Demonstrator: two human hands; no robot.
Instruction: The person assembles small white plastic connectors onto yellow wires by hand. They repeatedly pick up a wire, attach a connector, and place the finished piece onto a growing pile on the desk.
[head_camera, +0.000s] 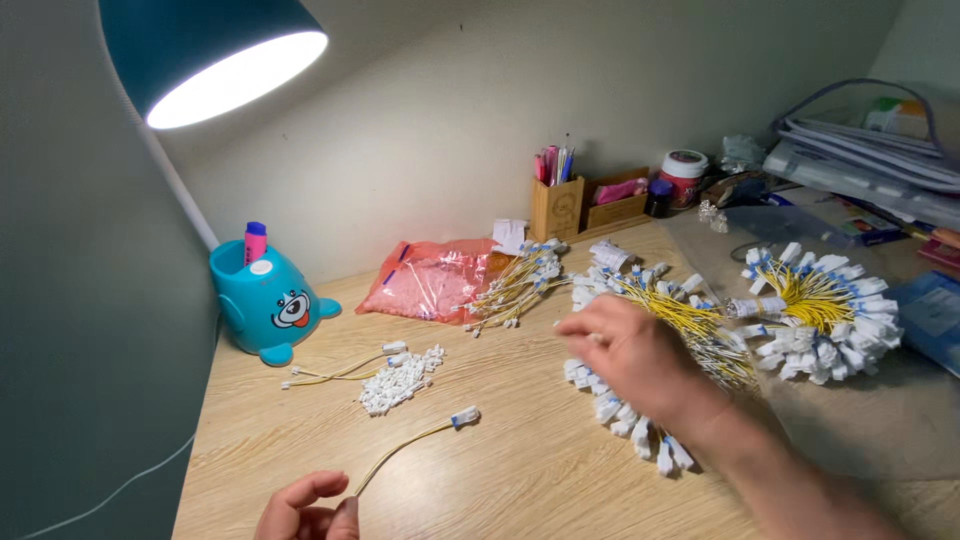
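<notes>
My left hand (308, 508) sits at the bottom edge and pinches one end of a single yellow wire (408, 445) with a white connector at its far tip. My right hand (635, 357) reaches over a large fanned bundle of yellow wires with white connectors (690, 315), its fingers curled near the bundle's left side; whether it grips a wire I cannot tell. A small heap of loose white connectors (400, 381) lies between the hands, with two more short yellow wires (345, 372) beside it.
A second fanned wire bundle (820, 310) lies at the right, a smaller one (515, 285) further back by a pink plastic bag (430, 280). A blue bear-shaped lamp base (270, 305) stands at the left. A wooden pen holder (557, 205), jars and stacked papers (860, 155) line the back.
</notes>
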